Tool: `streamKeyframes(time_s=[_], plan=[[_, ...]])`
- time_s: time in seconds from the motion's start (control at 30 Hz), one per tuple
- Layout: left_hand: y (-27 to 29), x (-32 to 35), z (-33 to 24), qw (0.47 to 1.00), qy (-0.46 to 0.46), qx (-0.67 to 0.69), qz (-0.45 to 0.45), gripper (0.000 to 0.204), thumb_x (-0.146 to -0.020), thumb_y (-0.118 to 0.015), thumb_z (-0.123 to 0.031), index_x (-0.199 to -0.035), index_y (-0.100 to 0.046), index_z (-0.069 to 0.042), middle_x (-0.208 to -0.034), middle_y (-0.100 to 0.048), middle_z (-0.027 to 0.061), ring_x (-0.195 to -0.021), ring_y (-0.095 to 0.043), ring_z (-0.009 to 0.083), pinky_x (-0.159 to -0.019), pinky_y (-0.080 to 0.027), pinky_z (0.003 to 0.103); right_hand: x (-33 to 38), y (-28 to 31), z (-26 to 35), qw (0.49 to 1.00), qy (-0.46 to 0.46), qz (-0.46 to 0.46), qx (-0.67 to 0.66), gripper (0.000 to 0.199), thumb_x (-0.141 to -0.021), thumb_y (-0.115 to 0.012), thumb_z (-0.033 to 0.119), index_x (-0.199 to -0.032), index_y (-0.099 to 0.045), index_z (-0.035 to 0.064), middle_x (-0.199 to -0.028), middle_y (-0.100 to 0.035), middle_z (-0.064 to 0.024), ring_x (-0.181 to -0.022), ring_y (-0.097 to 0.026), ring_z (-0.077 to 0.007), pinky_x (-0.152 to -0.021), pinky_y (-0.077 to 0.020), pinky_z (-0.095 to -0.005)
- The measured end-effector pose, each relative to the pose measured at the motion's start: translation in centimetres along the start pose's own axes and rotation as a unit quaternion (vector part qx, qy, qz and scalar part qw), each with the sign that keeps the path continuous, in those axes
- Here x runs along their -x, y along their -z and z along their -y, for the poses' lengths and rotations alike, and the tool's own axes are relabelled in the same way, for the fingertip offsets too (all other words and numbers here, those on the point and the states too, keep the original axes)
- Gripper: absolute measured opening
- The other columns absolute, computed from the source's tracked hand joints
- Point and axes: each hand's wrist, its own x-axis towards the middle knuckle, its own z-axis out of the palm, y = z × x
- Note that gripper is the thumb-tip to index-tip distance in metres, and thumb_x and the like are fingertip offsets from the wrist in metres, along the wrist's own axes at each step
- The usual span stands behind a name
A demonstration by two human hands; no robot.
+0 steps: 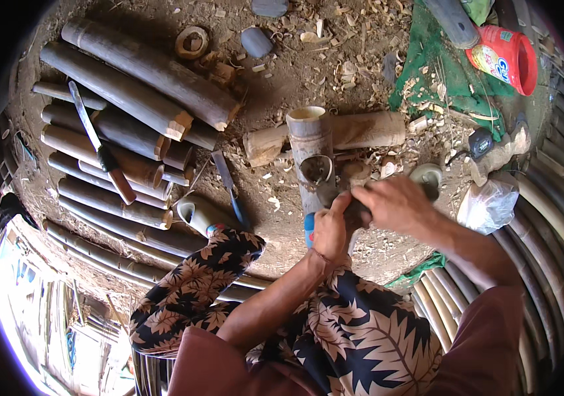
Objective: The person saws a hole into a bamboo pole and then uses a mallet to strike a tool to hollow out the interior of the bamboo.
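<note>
A bamboo tube [311, 142] with a round hole cut in its side lies propped across a short bamboo log [361, 131] on the dirt floor. My left hand [329, 231] grips the tube's near end from below. My right hand [397, 204] is closed over a dark tool [354, 210] at the tube's side, just below the hole; the tool is mostly hidden by my fingers. My patterned trouser legs [335, 330] fill the bottom of the view.
A stack of dark bamboo poles [124, 99] lies at the left with a long knife [100, 146] on top. A chisel [228, 186] and sandal [196, 212] lie nearby. At the right are a green cloth [447, 79], red tub [506, 58], plastic bag [488, 204] and more poles [552, 218]. Shavings cover the ground.
</note>
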Motion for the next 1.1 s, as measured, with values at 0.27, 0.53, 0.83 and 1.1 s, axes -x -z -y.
streamKeyframes(time_s=[0.27,0.53,0.83,1.1], plan=[[3.4,0.0,-7.9,0.744,-0.125,-0.656,-0.018,0.041,-0.091,-0.047,-0.029,-0.07,-0.064,0.002,-0.064,-0.063,0.0258,-0.068,-0.067,0.0398,-0.063,-0.054,0.044,-3.2,-8.4,9.7,0.859,-0.208,-0.244,-0.399,0.03,-0.086,-0.069,0.018,-0.11,-0.056,0.0065,-0.082,-0.068,-0.0212,-0.074,-0.067,-0.0409,-0.063,-0.0538,-0.0477],[1.0,-0.8,-4.5,0.73,-0.267,-0.628,0.03,0.029,-0.095,-0.048,-0.022,-0.08,-0.068,-0.005,-0.071,-0.065,0.0246,-0.065,-0.066,0.0376,-0.06,-0.051,0.046,0.5,-5.0,5.7,0.911,-0.18,-0.243,-0.282,0.038,-0.083,-0.068,0.012,-0.119,-0.056,0.0078,-0.086,-0.069,-0.02,-0.074,-0.069,-0.0363,-0.064,-0.0556,-0.0445],[-0.5,-1.4,-3.4,0.962,-0.114,0.214,0.125,0.03,-0.101,-0.04,-0.035,-0.086,-0.053,-0.012,-0.067,-0.044,-0.0023,-0.064,-0.042,0.0111,-0.069,-0.038,0.03,-6.0,8.8,4.1,0.961,0.1,0.038,0.253,0.016,-0.08,-0.073,0.022,-0.078,-0.073,0.0066,-0.066,-0.07,-0.0009,-0.057,-0.067,-0.012,-0.048,-0.0507,-0.0273],[1.7,1.7,-3.3,0.983,-0.026,-0.076,0.168,0.059,-0.095,-0.044,-0.061,-0.112,-0.057,-0.006,-0.098,-0.062,0.009,-0.085,-0.058,0.0185,-0.082,-0.046,0.036,-4.4,5.9,2.2,0.991,0.063,0.002,0.119,0.026,-0.087,-0.062,0.03,-0.079,-0.072,0.0072,-0.067,-0.068,-0.0109,-0.06,-0.067,-0.0254,-0.055,-0.053,-0.0368]])
